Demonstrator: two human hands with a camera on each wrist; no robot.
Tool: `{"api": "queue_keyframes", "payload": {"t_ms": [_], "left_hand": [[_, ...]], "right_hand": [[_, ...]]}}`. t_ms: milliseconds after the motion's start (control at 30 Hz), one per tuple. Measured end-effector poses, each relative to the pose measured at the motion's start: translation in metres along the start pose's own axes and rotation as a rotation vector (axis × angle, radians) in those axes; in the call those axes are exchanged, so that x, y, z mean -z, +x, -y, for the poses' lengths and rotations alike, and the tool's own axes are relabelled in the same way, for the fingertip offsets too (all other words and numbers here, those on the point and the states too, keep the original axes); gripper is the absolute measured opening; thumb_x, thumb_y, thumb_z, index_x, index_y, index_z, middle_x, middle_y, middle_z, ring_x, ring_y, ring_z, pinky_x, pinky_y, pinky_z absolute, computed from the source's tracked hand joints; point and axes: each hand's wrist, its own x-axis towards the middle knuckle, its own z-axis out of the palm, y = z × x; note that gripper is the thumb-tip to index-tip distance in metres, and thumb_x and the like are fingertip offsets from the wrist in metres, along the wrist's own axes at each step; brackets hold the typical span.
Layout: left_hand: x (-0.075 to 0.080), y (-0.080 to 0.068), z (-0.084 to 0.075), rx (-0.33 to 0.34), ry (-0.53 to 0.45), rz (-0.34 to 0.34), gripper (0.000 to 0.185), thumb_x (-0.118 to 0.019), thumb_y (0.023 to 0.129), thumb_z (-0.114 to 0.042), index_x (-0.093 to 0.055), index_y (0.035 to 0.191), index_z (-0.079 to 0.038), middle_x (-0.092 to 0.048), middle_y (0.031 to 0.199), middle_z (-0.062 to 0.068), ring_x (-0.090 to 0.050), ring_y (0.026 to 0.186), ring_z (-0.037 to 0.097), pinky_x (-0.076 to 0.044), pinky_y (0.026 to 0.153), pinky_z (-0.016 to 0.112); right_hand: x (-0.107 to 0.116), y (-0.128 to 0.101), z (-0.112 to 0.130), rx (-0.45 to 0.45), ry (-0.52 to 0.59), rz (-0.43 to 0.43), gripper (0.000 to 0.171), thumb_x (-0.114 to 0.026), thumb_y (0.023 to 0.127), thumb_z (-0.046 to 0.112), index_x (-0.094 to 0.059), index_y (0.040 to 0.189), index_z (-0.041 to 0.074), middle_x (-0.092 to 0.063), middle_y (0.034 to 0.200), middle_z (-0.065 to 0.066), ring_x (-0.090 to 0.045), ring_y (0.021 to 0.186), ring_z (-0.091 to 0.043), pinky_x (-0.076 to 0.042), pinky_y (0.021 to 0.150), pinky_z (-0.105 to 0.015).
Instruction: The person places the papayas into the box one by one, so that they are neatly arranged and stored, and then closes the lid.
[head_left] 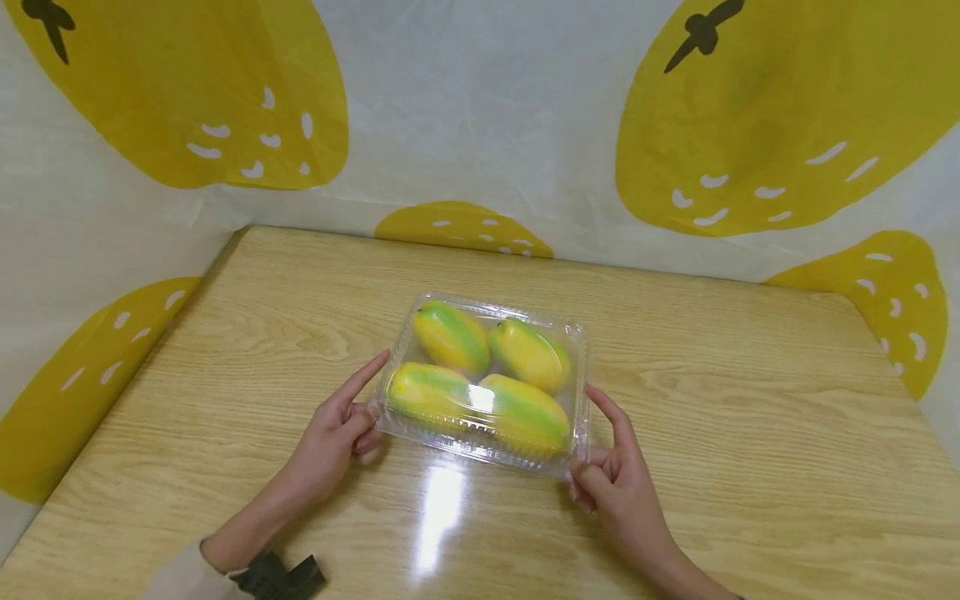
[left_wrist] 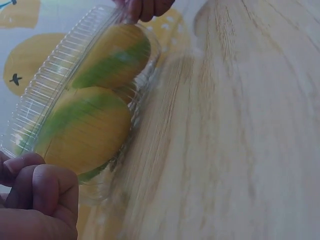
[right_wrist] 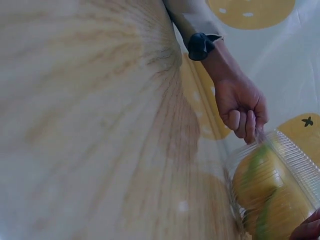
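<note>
left hand [head_left: 336, 433]: fingers grasping clear ribbed plastic box [head_left: 483, 379], frame middle | right hand [head_left: 615, 479]: fingers grasping it too | smooth oval mangoes [head_left: 525, 412] inside | shiny wooden bench [head_left: 750, 433]

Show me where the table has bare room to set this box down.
Bare wood lies between the box and the backdrop, and wide to the right of the right hand. Crowded only at the table's middle, where the left hand also grips.
</note>
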Motion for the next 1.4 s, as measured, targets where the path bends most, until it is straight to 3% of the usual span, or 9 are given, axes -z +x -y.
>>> {"api": "queue_keyframes", "payload": {"t_ms": [267,667,867,1167,1400], "left_hand": [[0.000,-0.001,0.000,0.014,0.006,-0.017,0.060,-0.030,0.091,0.007,-0.019,0.143,-0.020,-0.026,0.053,0.005,-0.022,0.045,0.016,-0.019,0.042,0.033],[-0.006,-0.003,-0.004,0.040,0.238,-0.081,0.057,-0.034,0.094,0.000,-0.021,0.142,-0.027,-0.043,0.057,0.007,-0.038,0.050,0.011,-0.032,0.043,0.029],[-0.008,-0.002,-0.007,0.031,0.265,-0.121,0.061,-0.040,0.089,0.005,-0.026,0.140,-0.026,-0.041,0.056,0.007,-0.035,0.047,0.012,-0.028,0.040,0.031],[-0.008,0.003,-0.008,0.073,0.080,-0.118,0.064,-0.049,0.086,0.005,-0.029,0.140,-0.024,-0.036,0.057,0.005,-0.026,0.047,0.014,-0.021,0.043,0.030],[-0.005,0.004,-0.006,0.081,-0.035,-0.088,0.065,-0.047,0.085,0.005,-0.027,0.141,-0.020,-0.040,0.058,0.002,-0.030,0.048,0.011,-0.022,0.045,0.026]], "right_hand": [[0.002,0.007,-0.006,0.003,0.053,-0.026,0.075,-0.038,0.077,-0.018,-0.018,0.141,0.015,-0.046,0.051,-0.006,-0.040,0.043,-0.012,-0.034,0.036,-0.029],[-0.001,0.009,-0.011,0.067,0.172,-0.098,0.073,-0.036,0.073,-0.023,-0.025,0.138,0.007,-0.049,0.052,-0.001,-0.036,0.042,-0.011,-0.019,0.033,-0.032],[0.001,0.011,-0.012,0.079,0.253,-0.067,0.073,-0.035,0.074,-0.024,-0.023,0.140,0.007,-0.048,0.054,0.000,-0.040,0.046,-0.009,-0.019,0.036,-0.029],[0.004,0.015,-0.015,0.058,0.343,-0.034,0.071,-0.033,0.077,-0.020,-0.020,0.140,0.008,-0.048,0.055,0.001,-0.043,0.050,-0.008,-0.028,0.041,-0.019],[0.004,0.015,-0.016,0.094,0.323,-0.016,0.071,-0.032,0.075,-0.020,-0.018,0.140,0.006,-0.045,0.054,-0.003,-0.036,0.047,-0.015,-0.026,0.038,-0.023]]}}
